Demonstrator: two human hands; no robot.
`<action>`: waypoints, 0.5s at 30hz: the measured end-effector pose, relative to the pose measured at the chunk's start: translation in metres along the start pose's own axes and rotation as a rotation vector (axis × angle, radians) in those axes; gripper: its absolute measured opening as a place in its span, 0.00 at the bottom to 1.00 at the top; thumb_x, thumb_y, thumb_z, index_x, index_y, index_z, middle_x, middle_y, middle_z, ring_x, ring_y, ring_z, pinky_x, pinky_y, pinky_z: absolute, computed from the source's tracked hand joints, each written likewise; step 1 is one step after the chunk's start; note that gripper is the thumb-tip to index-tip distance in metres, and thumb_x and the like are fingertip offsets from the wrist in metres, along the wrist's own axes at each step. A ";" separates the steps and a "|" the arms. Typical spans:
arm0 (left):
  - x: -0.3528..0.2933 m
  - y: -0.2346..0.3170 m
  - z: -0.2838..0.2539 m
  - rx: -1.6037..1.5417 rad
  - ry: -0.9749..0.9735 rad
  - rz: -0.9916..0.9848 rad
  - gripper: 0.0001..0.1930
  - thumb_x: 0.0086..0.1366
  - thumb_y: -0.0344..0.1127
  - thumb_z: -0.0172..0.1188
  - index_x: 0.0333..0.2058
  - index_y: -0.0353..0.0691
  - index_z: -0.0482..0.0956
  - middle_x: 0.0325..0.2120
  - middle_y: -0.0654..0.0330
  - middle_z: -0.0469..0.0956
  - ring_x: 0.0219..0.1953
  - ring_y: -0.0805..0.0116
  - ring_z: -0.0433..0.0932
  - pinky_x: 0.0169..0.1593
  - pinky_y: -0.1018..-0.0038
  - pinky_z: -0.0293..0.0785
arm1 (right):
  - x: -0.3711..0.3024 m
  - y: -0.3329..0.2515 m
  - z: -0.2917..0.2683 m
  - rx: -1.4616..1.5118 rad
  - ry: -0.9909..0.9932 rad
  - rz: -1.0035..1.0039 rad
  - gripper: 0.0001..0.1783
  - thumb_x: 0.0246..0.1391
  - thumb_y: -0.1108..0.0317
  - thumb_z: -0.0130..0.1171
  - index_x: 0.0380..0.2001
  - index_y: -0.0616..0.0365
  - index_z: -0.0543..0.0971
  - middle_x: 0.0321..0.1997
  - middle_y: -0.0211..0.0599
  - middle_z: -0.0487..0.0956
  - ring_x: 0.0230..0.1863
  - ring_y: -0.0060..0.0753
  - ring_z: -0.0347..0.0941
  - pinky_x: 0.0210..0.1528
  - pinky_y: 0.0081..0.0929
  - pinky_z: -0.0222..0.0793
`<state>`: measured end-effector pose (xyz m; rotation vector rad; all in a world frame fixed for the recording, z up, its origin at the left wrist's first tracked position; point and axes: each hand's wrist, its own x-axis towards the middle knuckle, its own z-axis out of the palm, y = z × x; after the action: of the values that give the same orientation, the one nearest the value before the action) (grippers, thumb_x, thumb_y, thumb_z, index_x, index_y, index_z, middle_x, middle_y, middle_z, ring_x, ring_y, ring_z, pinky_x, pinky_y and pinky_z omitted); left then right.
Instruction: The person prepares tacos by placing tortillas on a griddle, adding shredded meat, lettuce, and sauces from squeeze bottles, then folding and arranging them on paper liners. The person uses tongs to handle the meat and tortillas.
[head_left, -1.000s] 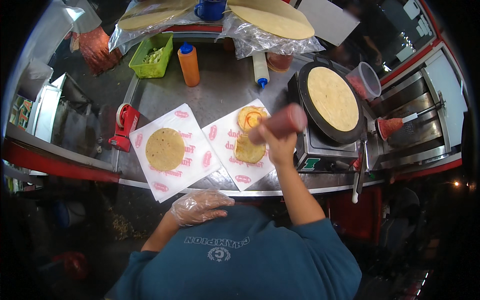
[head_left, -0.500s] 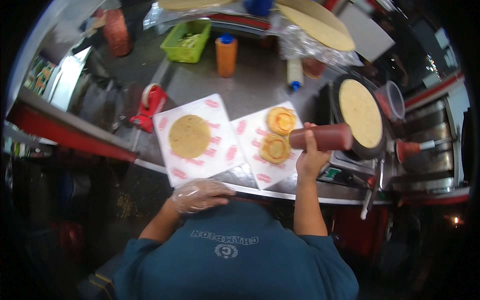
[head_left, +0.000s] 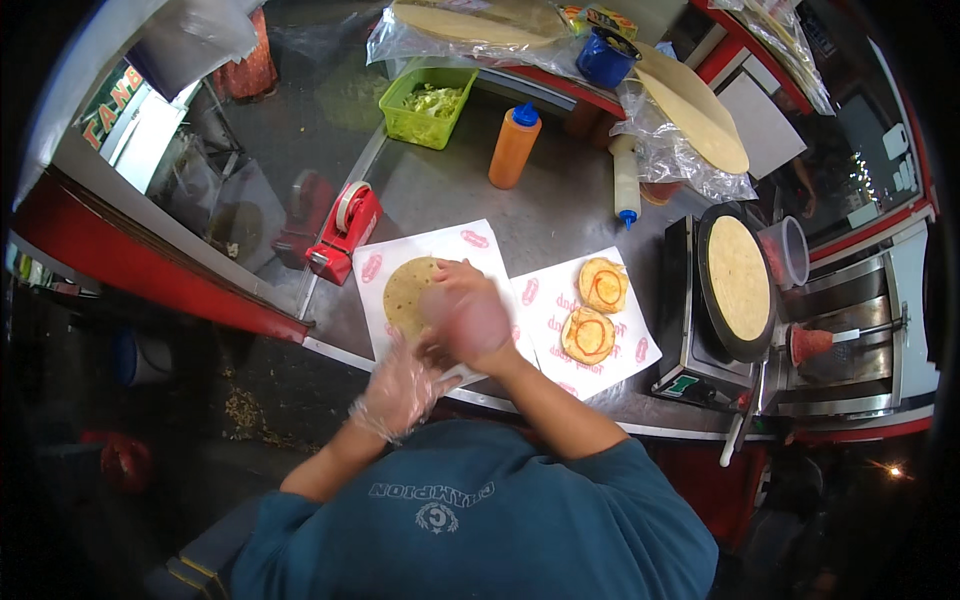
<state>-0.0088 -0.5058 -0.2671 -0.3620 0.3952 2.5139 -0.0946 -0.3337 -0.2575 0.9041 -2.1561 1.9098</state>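
Observation:
My right hand, bare and blurred by motion, grips a dark red squeeze bottle, its round base toward me. Both are over a round flatbread on a white printed paper. My left hand, in a clear plastic glove, is at the near edge of that paper, close under the bottle. Its fingers are smeared, and I cannot tell whether they touch the bottle. To the right, two bun halves with red sauce rings lie on a second paper.
A red tape dispenser stands left of the papers. Behind are an orange sauce bottle, a green basket of shredded lettuce and a pale bottle. At right, a black griddle bears a flatbread, with a knife near it.
My right hand has carried the squeeze bottle leftward from the buns to over the flatbread. My left hand has come up beside it. The view has shifted.

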 end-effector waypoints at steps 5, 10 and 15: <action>0.074 0.069 0.014 0.535 -0.050 0.101 0.35 0.72 0.54 0.65 0.68 0.42 0.65 0.58 0.55 0.76 0.60 0.65 0.78 0.59 0.68 0.79 | -0.005 -0.016 -0.028 -0.462 -0.015 -0.180 0.30 0.53 0.77 0.57 0.61 0.51 0.76 0.70 0.48 0.72 0.78 0.58 0.58 0.80 0.66 0.36; 0.207 0.126 0.060 1.427 0.396 1.071 0.46 0.57 0.42 0.81 0.67 0.38 0.63 0.57 0.47 0.76 0.60 0.51 0.78 0.64 0.59 0.74 | 0.064 0.086 -0.167 -0.693 0.564 0.129 0.33 0.48 0.87 0.50 0.60 0.66 0.75 0.60 0.47 0.79 0.63 0.43 0.75 0.68 0.36 0.67; 0.273 0.139 0.025 1.424 0.249 1.283 0.47 0.58 0.44 0.81 0.68 0.38 0.60 0.62 0.47 0.73 0.64 0.52 0.75 0.65 0.57 0.73 | 0.178 0.151 -0.303 -1.196 0.492 0.428 0.29 0.56 0.79 0.55 0.63 0.60 0.74 0.65 0.53 0.76 0.66 0.59 0.70 0.68 0.46 0.65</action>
<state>-0.3117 -0.4745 -0.3083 0.2923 2.9388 2.2659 -0.4034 -0.1082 -0.2455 -0.2349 -2.5815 0.4811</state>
